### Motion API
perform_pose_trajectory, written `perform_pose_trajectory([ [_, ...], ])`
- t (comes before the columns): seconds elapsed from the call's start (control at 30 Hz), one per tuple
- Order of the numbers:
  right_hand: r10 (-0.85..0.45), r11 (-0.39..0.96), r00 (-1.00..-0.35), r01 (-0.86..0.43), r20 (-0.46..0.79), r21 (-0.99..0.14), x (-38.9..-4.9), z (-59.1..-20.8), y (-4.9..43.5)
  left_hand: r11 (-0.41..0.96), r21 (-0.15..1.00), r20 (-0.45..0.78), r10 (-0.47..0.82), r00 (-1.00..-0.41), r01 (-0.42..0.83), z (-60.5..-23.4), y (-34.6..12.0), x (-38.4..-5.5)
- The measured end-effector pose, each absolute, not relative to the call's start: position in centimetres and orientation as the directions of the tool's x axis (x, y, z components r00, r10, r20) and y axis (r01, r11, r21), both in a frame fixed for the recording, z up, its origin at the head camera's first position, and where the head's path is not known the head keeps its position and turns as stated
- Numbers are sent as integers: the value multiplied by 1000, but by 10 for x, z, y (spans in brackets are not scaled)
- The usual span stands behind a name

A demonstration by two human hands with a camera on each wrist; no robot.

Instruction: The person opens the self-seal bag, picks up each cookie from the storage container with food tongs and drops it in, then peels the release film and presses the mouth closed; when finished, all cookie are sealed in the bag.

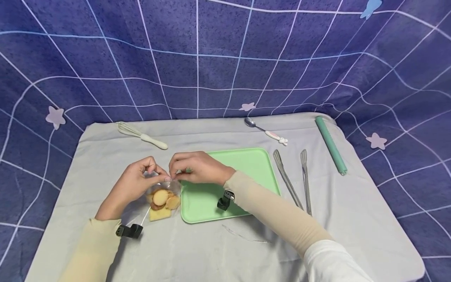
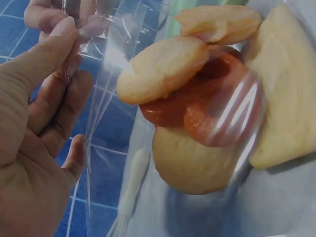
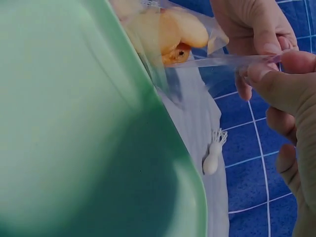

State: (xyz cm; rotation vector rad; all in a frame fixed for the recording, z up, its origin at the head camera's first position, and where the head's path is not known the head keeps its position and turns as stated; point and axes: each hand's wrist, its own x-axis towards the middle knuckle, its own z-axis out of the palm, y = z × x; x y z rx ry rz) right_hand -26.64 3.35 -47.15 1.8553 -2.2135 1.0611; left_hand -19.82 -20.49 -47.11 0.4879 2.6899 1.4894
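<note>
A clear plastic bag (image 1: 172, 184) with a few round, pale-yellow biscuit-like pieces (image 1: 160, 197) in it is at the left edge of the green tray (image 1: 225, 203). My left hand (image 1: 139, 178) pinches the bag's top edge between thumb and finger. Right beside it, my right hand (image 1: 199, 168) pinches the same edge, its wrist passing over the tray. Among the round pieces, the left wrist view shows a glossy orange-red ring-like piece (image 2: 224, 116). A flat yellow piece (image 1: 160, 213) lies at the near end of the bag.
A cream whisk (image 1: 142, 136) lies at the back left. Behind the tray is a spoon (image 1: 266, 131) with a rabbit-topped handle. Metal tongs (image 1: 289, 184) lie spread to the tray's right, and a green roll (image 1: 331, 145) lies farther right. A blue gridded curtain (image 1: 218, 70) hangs behind.
</note>
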Motion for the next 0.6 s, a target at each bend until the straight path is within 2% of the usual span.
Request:
perform_pose_trajectory([
  [0.2,-845,22,-228,-918,483,-395,-269,-471,32,489,832,131,284,-950,261,-472,-206,-202],
  [0.6,-854,40,-222,-930,471,-365,-278,-474,30,487,814,150,353,-923,318,-470,-205,-202],
])
